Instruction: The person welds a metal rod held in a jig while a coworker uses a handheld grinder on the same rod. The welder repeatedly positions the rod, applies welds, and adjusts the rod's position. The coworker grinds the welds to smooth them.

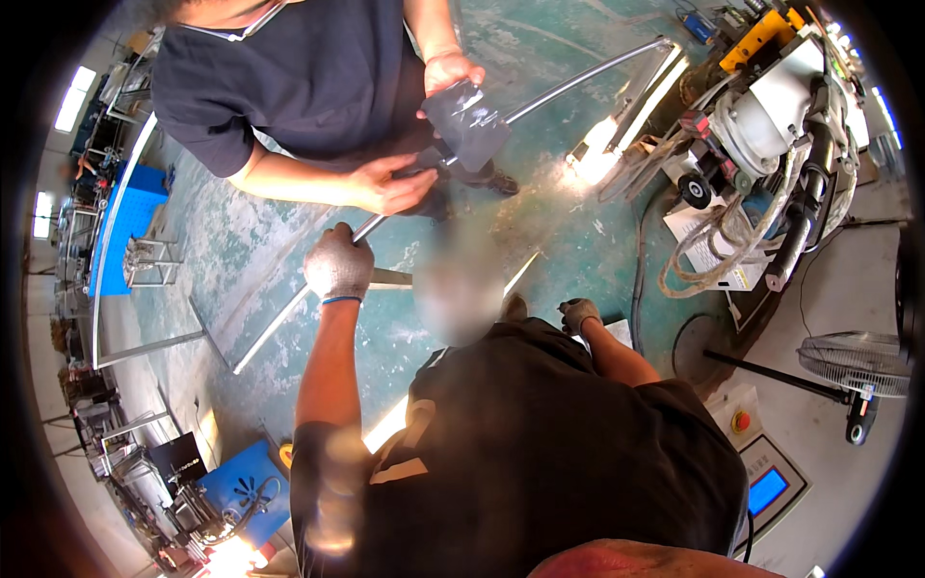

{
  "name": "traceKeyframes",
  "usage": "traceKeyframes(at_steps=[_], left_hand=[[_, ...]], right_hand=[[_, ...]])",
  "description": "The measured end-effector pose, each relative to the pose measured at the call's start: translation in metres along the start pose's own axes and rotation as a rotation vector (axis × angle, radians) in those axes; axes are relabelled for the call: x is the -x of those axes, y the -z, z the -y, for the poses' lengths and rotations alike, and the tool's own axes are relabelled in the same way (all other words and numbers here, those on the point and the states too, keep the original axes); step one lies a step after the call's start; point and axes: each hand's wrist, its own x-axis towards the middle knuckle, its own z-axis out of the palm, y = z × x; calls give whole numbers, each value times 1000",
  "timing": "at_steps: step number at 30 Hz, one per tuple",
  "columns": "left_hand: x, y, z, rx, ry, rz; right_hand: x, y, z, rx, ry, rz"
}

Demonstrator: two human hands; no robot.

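I see the left hand [339, 262] wrapped around a shiny metal tube [275, 329]. The tube slants above the green floor [568, 231], up to the dark sheet [467, 125] a co-worker [299, 91] holds. I can't tell if the right hand [580, 315] holds anything.

Tube [273, 329] between person [568, 443] and co-worker [299, 106]; fan [853, 364] to the person's right.

The bare left forearm [328, 376] reaches forward, the gloved left hand [339, 263] curled into a closed grip with its back facing up. The right hand [578, 315] (gloved too) is held closer to the torso [568, 433], fingers seemingly bent, though too small to judge surely.
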Motion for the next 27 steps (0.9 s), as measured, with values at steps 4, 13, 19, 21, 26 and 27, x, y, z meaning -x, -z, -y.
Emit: traceKeyframes(at_steps=[4, 13, 19, 21, 26, 27], left_hand=[[0, -1, 2, 5, -15, -6], [3, 0, 4, 27, -32, -12], [3, -3, 6, 28, -55, -25], [4, -1, 7, 31, -61, -28], [6, 1, 7, 47, -77, -57], [6, 0, 7, 54, -81, -62]], right_hand=[[8, -4, 2, -6, 11, -11], [14, -12, 0, -11, 7, -7], [10, -20, -11, 9, 29, -3], [13, -22, -10, 17, 32, -7], [14, -26, -13, 67, 50, -7], [13, -26, -16, 86, 63, -11]])
